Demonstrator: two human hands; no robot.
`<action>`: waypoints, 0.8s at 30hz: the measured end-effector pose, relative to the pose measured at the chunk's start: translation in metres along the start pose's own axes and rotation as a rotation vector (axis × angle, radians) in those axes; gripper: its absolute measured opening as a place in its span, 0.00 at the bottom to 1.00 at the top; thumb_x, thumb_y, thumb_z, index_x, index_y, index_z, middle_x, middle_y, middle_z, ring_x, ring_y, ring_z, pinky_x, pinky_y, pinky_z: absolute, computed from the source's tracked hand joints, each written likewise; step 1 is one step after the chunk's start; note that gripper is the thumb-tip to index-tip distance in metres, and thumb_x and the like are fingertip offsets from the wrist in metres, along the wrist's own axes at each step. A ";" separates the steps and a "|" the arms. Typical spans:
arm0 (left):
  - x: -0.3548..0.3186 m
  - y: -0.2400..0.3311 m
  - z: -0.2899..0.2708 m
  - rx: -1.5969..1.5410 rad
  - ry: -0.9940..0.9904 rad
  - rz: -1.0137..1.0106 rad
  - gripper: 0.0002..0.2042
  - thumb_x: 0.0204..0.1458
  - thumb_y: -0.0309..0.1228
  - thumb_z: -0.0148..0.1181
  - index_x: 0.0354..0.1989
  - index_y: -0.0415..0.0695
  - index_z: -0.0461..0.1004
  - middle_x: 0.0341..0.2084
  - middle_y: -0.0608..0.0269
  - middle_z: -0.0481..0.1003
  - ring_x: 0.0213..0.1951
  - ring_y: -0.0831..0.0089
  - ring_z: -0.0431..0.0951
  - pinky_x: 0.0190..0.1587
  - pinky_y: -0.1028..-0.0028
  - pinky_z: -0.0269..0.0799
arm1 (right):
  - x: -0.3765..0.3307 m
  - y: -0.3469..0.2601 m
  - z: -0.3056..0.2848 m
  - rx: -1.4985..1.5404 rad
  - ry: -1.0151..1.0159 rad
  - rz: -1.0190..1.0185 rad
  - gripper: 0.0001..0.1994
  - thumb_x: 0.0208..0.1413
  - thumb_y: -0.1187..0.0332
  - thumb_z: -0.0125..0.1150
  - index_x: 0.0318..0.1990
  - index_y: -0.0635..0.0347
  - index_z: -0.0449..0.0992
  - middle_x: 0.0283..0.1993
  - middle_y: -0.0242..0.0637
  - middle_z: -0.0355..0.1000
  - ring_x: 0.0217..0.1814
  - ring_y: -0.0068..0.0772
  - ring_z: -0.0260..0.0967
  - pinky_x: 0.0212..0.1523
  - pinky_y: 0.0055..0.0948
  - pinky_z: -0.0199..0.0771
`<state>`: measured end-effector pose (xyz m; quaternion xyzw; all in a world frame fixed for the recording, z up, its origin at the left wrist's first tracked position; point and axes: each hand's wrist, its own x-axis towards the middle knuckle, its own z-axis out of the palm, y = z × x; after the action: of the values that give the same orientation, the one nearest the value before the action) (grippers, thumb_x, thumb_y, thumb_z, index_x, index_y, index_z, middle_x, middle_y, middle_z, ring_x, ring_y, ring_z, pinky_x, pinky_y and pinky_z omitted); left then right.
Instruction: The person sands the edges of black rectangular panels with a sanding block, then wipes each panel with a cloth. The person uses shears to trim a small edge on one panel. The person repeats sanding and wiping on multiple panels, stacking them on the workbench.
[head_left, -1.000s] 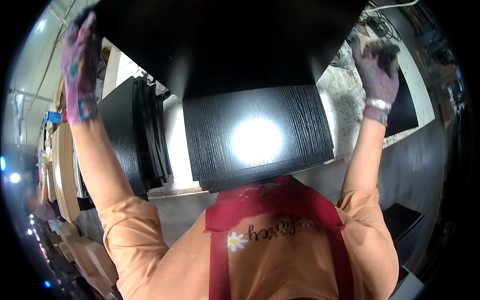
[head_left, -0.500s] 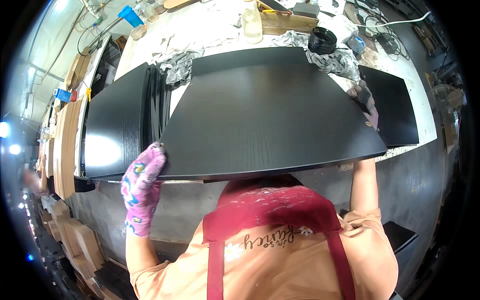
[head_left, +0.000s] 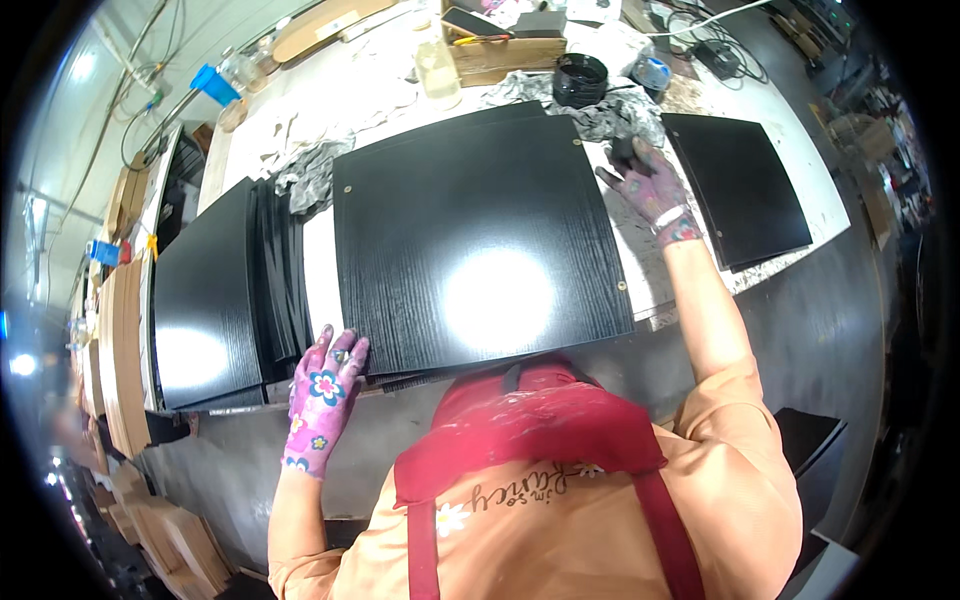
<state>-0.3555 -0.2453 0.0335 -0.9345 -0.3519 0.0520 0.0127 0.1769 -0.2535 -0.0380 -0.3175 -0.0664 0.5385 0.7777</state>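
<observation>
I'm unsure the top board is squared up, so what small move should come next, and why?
Probably nudge the black panel with the left hand at its near-left corner: layers beneath peek out along that near edge. The right hand rests by its far-right corner.

Packages and a screen at the far edge of the workbench

An open brown cardboard box (head_left: 497, 55) stands at the far edge of the pale workbench (head_left: 350, 100), a dark flat phone-like screen (head_left: 466, 22) lying across its top. Left of it stands a clear plastic bottle (head_left: 437, 73). To its right sit a round black tub (head_left: 580, 80) and a small blue-labelled container (head_left: 652, 72).
</observation>
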 end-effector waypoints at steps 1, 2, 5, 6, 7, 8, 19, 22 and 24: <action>0.002 0.000 -0.005 -0.015 -0.025 -0.007 0.31 0.42 0.26 0.66 0.60 0.52 0.68 0.60 0.59 0.66 0.66 0.55 0.60 0.63 0.58 0.59 | 0.006 -0.001 0.006 -0.035 0.039 -0.033 0.11 0.56 0.70 0.62 0.45 0.56 0.72 0.47 0.41 0.70 0.54 0.44 0.66 0.59 0.57 0.66; 0.004 -0.001 -0.010 -0.029 -0.052 -0.016 0.34 0.40 0.25 0.68 0.60 0.52 0.67 0.62 0.59 0.64 0.66 0.55 0.59 0.65 0.58 0.58 | 0.011 -0.002 0.010 -0.004 0.090 -0.055 0.09 0.56 0.70 0.61 0.45 0.56 0.73 0.48 0.40 0.70 0.53 0.44 0.66 0.58 0.57 0.67; 0.038 0.009 -0.034 -0.090 0.107 0.073 0.31 0.45 0.29 0.67 0.61 0.50 0.67 0.62 0.58 0.63 0.67 0.55 0.58 0.65 0.58 0.57 | 0.014 -0.009 0.035 -0.053 -0.042 -0.039 0.11 0.57 0.69 0.62 0.46 0.57 0.73 0.48 0.39 0.71 0.53 0.42 0.67 0.56 0.52 0.71; 0.055 0.014 -0.041 -0.137 0.162 0.091 0.30 0.46 0.30 0.67 0.61 0.49 0.67 0.62 0.58 0.64 0.67 0.55 0.58 0.65 0.58 0.57 | 0.016 -0.008 0.043 -0.079 -0.117 -0.012 0.11 0.57 0.69 0.62 0.47 0.57 0.73 0.47 0.39 0.72 0.51 0.41 0.69 0.54 0.50 0.73; 0.075 0.017 -0.042 -0.216 0.214 0.128 0.28 0.48 0.31 0.66 0.61 0.49 0.67 0.62 0.58 0.64 0.67 0.55 0.58 0.65 0.58 0.57 | 0.021 -0.002 0.054 -0.113 -0.197 0.018 0.12 0.57 0.68 0.62 0.48 0.58 0.73 0.47 0.39 0.73 0.50 0.40 0.70 0.52 0.48 0.75; 0.100 0.018 -0.039 -0.297 0.265 0.168 0.27 0.50 0.31 0.64 0.61 0.49 0.67 0.62 0.58 0.64 0.67 0.56 0.58 0.65 0.58 0.56 | 0.027 0.005 0.064 -0.178 -0.249 0.070 0.12 0.57 0.68 0.62 0.48 0.57 0.73 0.46 0.38 0.73 0.48 0.39 0.71 0.50 0.46 0.77; 0.228 0.008 0.048 -0.283 0.399 0.108 0.27 0.55 0.45 0.55 0.63 0.51 0.64 0.64 0.56 0.62 0.68 0.56 0.56 0.69 0.55 0.46 | 0.124 0.124 0.205 -1.069 -0.617 -0.048 0.16 0.57 0.67 0.60 0.51 0.66 0.74 0.40 0.32 0.74 0.43 0.21 0.69 0.45 0.19 0.67; 0.228 0.005 0.051 -0.300 0.417 0.107 0.27 0.55 0.45 0.55 0.63 0.51 0.65 0.63 0.56 0.62 0.67 0.56 0.56 0.68 0.55 0.47 | 0.141 0.173 0.238 -1.504 -0.661 -0.366 0.16 0.55 0.64 0.61 0.51 0.55 0.76 0.42 0.38 0.78 0.43 0.31 0.74 0.48 0.30 0.72; 0.228 0.004 0.050 -0.303 0.417 0.102 0.27 0.55 0.46 0.55 0.63 0.51 0.65 0.63 0.56 0.63 0.67 0.56 0.57 0.68 0.54 0.48 | 0.163 0.207 0.248 -1.659 -0.627 -0.296 0.17 0.55 0.61 0.60 0.51 0.52 0.76 0.43 0.39 0.78 0.43 0.33 0.75 0.48 0.31 0.72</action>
<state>-0.1881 -0.0990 -0.0368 -0.9328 -0.2978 -0.1943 -0.0580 -0.0312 0.0400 0.0023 -0.6036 -0.6835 0.2736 0.3061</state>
